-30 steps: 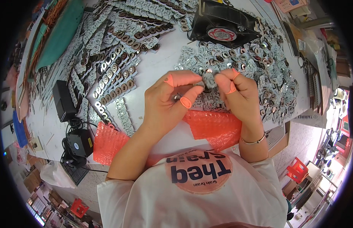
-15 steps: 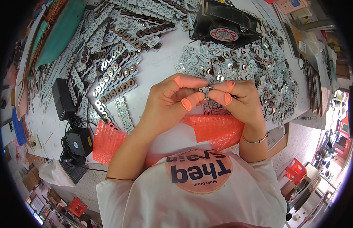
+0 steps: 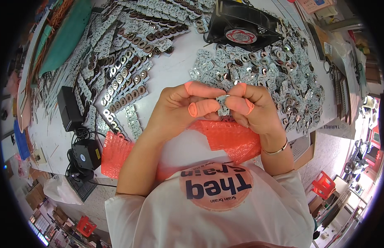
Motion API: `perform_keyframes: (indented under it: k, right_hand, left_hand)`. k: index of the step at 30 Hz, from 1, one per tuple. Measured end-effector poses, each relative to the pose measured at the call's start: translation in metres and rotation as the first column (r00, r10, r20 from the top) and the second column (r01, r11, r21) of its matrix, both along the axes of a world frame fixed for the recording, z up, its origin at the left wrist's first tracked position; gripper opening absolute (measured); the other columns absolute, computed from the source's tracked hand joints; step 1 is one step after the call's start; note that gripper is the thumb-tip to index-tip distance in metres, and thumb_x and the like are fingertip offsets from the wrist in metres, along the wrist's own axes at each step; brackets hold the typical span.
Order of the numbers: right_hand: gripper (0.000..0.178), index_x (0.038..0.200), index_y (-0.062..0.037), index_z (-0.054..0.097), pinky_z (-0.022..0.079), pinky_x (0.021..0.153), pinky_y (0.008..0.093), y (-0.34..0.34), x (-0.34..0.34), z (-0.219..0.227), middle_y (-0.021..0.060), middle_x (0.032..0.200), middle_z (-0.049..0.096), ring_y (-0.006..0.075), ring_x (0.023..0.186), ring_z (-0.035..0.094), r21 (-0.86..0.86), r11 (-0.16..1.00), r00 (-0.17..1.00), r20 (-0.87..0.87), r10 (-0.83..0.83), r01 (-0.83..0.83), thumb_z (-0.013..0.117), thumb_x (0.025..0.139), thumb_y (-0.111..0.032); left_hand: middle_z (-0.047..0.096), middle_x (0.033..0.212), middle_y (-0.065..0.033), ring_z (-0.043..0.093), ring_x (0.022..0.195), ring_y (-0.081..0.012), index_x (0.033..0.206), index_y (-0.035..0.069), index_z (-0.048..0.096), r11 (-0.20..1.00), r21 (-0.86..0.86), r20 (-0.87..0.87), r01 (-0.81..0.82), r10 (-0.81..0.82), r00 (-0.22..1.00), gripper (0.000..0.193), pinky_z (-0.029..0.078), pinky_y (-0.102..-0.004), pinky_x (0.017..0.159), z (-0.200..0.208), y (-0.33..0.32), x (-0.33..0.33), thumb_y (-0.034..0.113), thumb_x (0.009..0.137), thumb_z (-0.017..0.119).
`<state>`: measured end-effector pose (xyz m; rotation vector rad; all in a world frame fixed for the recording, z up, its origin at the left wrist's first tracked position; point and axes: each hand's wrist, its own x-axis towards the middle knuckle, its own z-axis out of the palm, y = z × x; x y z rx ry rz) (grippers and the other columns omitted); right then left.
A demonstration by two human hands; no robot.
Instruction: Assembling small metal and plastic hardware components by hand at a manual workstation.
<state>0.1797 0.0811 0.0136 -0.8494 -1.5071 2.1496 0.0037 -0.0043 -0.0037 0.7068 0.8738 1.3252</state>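
Note:
Between my two hands, a small silvery metal part with cut-outs is pinched at the fingertips. My left hand grips its left side with thumb and forefinger, both in orange finger cots. My right hand closes on its right side, also with orange cots on thumb and forefinger. The fingers hide much of the part, so its full shape does not show. Just beyond my hands spreads a heap of similar loose metal parts. Red bubble wrap lies below my hands, near my shirt.
Rows of joined parts with round brown discs cover the table's left side. A black fan stands at the back. Black power adapters with cables sit at the left, near another piece of red bubble wrap. A green sheet lies far left.
The metal part has turned and shows more of its length below my fingertips. My hands have drawn slightly closer together, with the left fingers straighter along it.

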Motion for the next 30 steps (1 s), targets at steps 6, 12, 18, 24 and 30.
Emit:
perform_keyframes:
  k: [6,12,18,24,30]
  right_hand:
    - [0.014,0.082,-0.0021,0.058,0.027,0.037,0.0189,0.000,-0.002,-0.002,-0.0023,0.052,0.045,0.0035,0.040,0.037,-0.076,0.974,0.977,-0.010,-0.214,0.212,0.062,0.089,-0.014]
    - [0.013,0.084,-0.0020,0.058,0.026,0.038,0.0186,-0.001,-0.002,-0.002,-0.0023,0.052,0.045,0.0033,0.040,0.036,-0.021,0.971,0.971,0.011,-0.239,0.239,0.060,0.090,-0.013]
    - [0.013,0.084,-0.0025,0.059,0.022,0.038,0.0183,0.000,-0.005,-0.003,-0.0024,0.054,0.046,0.0024,0.041,0.034,0.228,0.956,0.977,0.061,-0.205,0.186,0.057,0.091,-0.013]
    - [0.013,0.086,-0.0028,0.060,0.029,0.043,0.0184,0.003,0.008,-0.002,-0.0014,0.059,0.052,0.0017,0.044,0.036,0.459,0.728,0.850,-0.140,-0.508,0.510,0.051,0.093,-0.010]
    - [0.008,0.089,-0.0044,0.062,0.044,0.059,0.0274,-0.007,-0.019,-0.015,0.0055,0.080,0.066,0.0145,0.058,0.055,0.913,0.399,0.980,-0.150,0.129,0.087,0.060,0.087,-0.012]
  left_hand:
    - [0.064,0.097,-0.0073,0.064,0.080,-0.0154,0.098,0.001,0.062,0.949,0.221,-0.083,-0.226,0.250,0.965,0.022,0.055,-0.0282,0.069,-0.006,0.005,0.011,0.001,0.077,0.072]
    - [0.065,0.093,-0.0082,0.064,0.079,-0.0146,0.097,0.002,0.061,0.861,0.475,-0.462,-0.182,0.420,0.781,0.028,0.053,-0.0259,0.067,-0.012,0.008,0.012,0.001,0.074,0.075]
    - [0.065,0.091,-0.0083,0.064,0.077,-0.0147,0.098,0.004,0.062,0.844,0.499,-0.506,-0.199,0.470,0.723,0.025,0.054,-0.0256,0.063,-0.017,0.007,0.013,0.003,0.076,0.073]
    - [0.063,0.094,-0.0093,0.063,0.078,-0.0176,0.102,0.004,0.063,0.888,0.457,-0.700,-0.052,0.395,0.594,0.027,0.053,-0.0254,0.067,-0.007,0.009,0.015,0.001,0.076,0.070]
    - [0.063,0.096,-0.0087,0.060,0.085,-0.0234,0.098,0.005,0.065,0.899,0.437,-0.881,-0.041,0.436,0.183,0.028,0.050,-0.0311,0.073,0.024,-0.014,-0.045,0.004,0.070,0.073]
